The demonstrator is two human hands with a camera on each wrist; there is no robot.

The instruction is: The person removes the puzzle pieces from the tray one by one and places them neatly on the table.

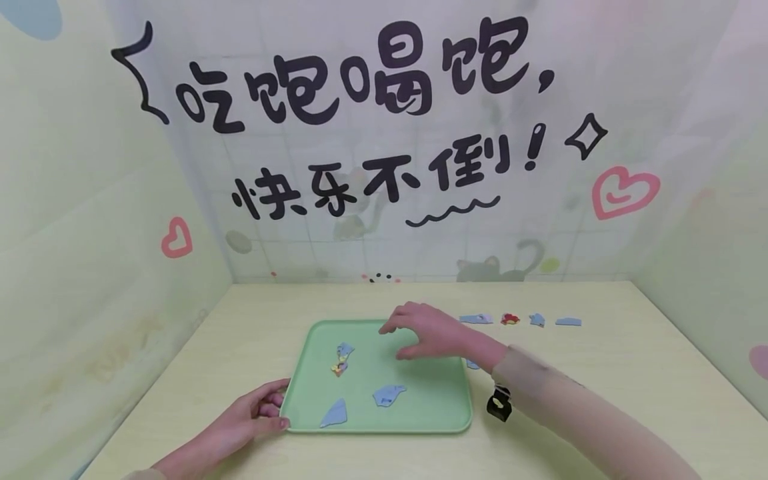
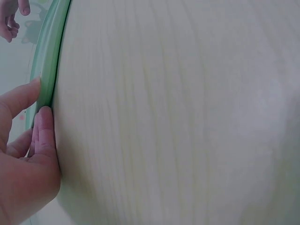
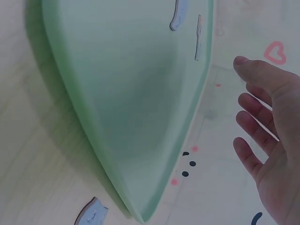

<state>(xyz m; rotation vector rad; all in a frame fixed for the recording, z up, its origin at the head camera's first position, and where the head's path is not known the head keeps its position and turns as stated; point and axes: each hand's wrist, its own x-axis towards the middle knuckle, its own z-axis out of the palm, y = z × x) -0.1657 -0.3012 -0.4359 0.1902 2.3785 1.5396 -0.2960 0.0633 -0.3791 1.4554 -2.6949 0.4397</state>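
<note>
A light green tray [image 1: 432, 407] lies on the table. My left hand [image 1: 255, 410] grips its near left corner, thumb [image 2: 28, 96] on the rim and fingers against the outer side. Over the tray's back right part hovers my right hand [image 1: 429, 330], its fingers spread and loosely bent around nothing. On the tray are a blue piece [image 1: 345, 349] close against a yellow and orange piece [image 1: 339, 369], a blue piece [image 1: 389, 396] near the middle front, and a pointed blue piece [image 1: 335, 414] at the front left. They look like flat, irregular puzzle pieces.
Behind the tray's right side, a row holds a long blue piece [image 1: 476, 319], a red piece [image 1: 510, 319], a small blue piece [image 1: 537, 320] and a flat blue piece [image 1: 568, 321]. Another blue piece [image 1: 473, 365] shows beside the tray's right edge. Printed cloth walls enclose the table.
</note>
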